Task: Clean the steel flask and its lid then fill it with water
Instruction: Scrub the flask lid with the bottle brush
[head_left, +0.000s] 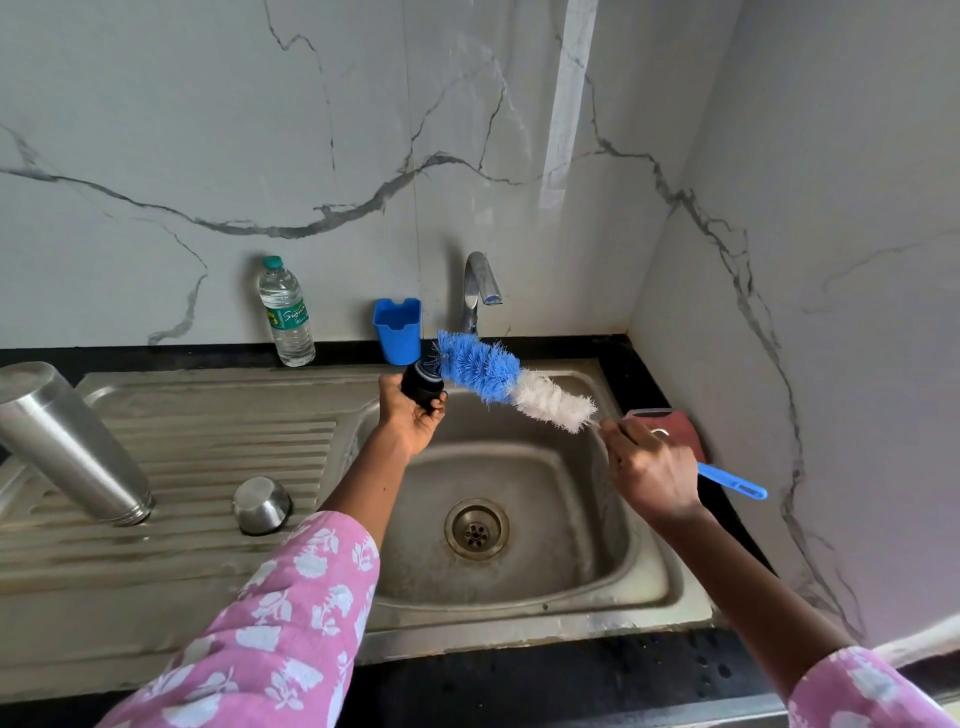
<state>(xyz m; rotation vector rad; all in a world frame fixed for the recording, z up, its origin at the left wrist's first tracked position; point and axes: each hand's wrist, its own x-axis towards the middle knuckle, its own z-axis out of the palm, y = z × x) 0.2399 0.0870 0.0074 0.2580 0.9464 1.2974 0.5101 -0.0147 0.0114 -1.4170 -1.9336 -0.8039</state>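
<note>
Nearest, two pink floral sleeves (270, 639) reach over the steel sink (519, 618), whose drain (476, 528) lies between the forearms. Above the basin the right hand (652, 467) is clenched round the blue handle of a bottle brush (498, 376), and the handle's end sticks out behind the hand. The left hand (410, 410) grasps the flask's black inner lid (422, 384), fingers curled under it, and the brush's blue bristle tip touches the lid's top. The steel flask (67, 441) stands mouth down on the drainboard (197, 431), well to the left of both hands and held by neither. Its steel cup cap (261, 504) sits upturned between the flask and the left forearm. Against the marble wall stand a water bottle (287, 312), a blue holder (397, 330) and the tap (478, 291).
</note>
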